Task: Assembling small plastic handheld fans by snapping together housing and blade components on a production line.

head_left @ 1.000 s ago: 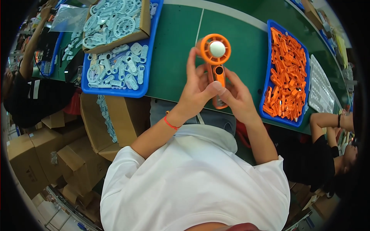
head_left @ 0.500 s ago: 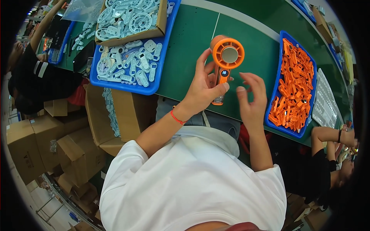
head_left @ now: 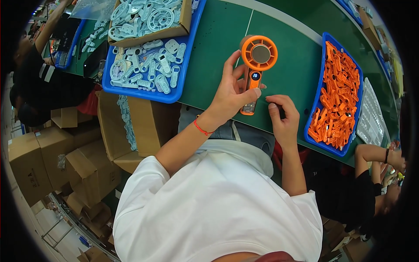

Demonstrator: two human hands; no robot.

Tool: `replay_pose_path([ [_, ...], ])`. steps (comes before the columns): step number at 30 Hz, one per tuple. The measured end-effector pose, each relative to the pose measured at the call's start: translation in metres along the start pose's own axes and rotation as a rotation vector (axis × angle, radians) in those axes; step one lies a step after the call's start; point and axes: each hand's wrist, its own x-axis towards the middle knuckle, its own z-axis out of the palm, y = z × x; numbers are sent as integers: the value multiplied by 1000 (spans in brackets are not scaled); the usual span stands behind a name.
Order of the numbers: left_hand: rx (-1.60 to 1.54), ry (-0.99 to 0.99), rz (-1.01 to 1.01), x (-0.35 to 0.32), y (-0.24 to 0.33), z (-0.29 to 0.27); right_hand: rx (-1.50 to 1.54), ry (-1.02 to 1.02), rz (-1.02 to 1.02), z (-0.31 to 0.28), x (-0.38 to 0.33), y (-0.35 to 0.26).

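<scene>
A blue tray [head_left: 183, 83] of pale plastic parts [head_left: 144, 72] sits at the left of the green workbench [head_left: 218, 30]. At centre, the left hand [head_left: 231, 94] is wrapped around the handle of an orange handheld fan [head_left: 257, 65], thumb pressed to it; a small round display now glows on the handle, suggesting the unit has powered on. The right hand [head_left: 283, 115], clear of the fan half a second ago, rests fingers curled on the bench, apparently holding nothing. A tray of orange parts [head_left: 336, 100] lies to the right.
</scene>
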Motion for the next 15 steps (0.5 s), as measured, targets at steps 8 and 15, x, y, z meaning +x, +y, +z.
replay_pose_path([
  [8, 4, -6, -14, -1, -1, -2, 0, -11, 0, 1, -1, 0],
  [15, -21, -13, -13, -3, 0, -2, -7, -1, -29, 1, 0, -3],
])
